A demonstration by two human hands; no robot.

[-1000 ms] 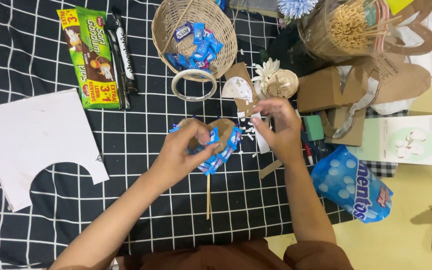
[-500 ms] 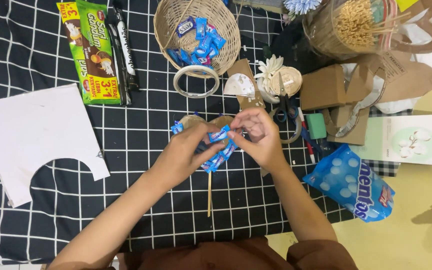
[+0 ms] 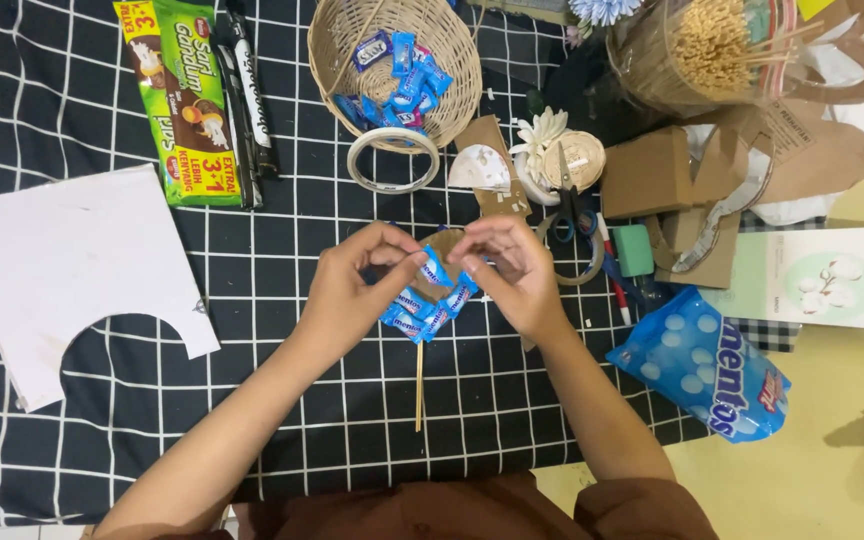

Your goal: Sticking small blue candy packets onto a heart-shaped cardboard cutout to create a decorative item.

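A cardboard piece on a thin wooden stick lies on the black grid cloth, covered with several small blue wrapped candies. My left hand pinches the top of this candy cluster from the left. Facing it from the right, my right hand has its fingertips closed on the same cluster, at a candy near the top. The cardboard is mostly hidden by the candies and my fingers.
Behind my hands stand a wicker basket of blue candies and a tape ring. Scissors, cardboard boxes and a green block sit right; a blue candy bag lower right. White cut card and green packet left.
My right hand has come in from the right, where it was beside small white bits, and now meets my left hand on the candy cluster.
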